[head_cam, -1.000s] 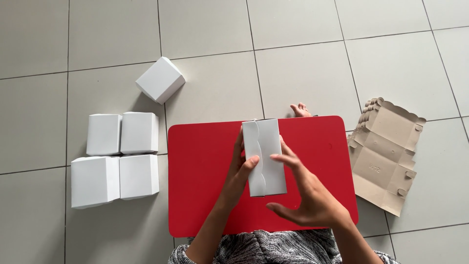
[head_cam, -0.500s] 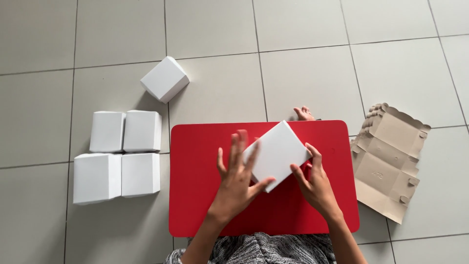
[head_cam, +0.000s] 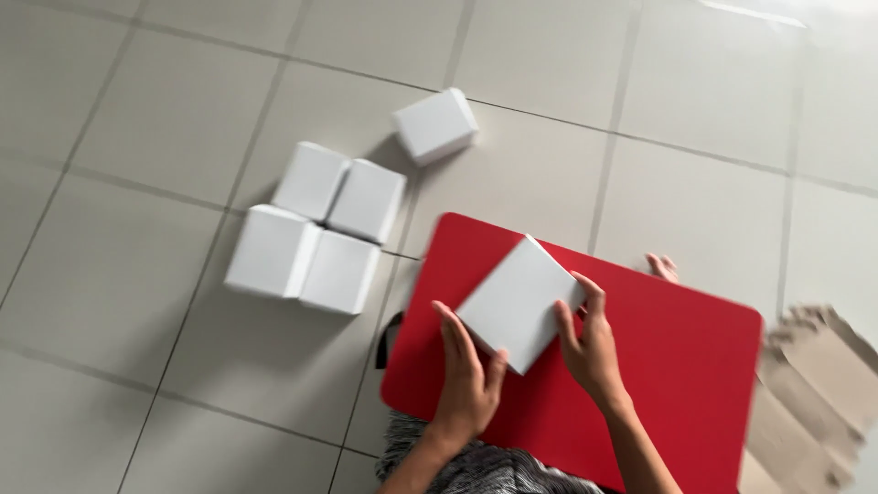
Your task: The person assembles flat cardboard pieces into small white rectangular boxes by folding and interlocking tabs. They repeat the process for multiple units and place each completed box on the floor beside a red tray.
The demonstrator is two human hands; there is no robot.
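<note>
A white folded box (head_cam: 517, 302) rests tilted over the red tabletop (head_cam: 677, 366). My left hand (head_cam: 468, 380) grips its lower left corner, fingers curled on the edge. My right hand (head_cam: 590, 343) holds its right edge, thumb on the side. Both hands are on the same box.
Several finished white boxes (head_cam: 315, 229) stand grouped on the tiled floor to the left, with one more white box (head_cam: 436, 124) apart behind them. A stack of flat brown cardboard blanks (head_cam: 809, 393) lies on the floor at the right. A bare foot (head_cam: 663, 267) shows past the table's far edge.
The flat white piece has become a closed box turned diagonally and shifted toward the table's left side. The camera view has swung and tilted, so everything sits rotated in the frame.
</note>
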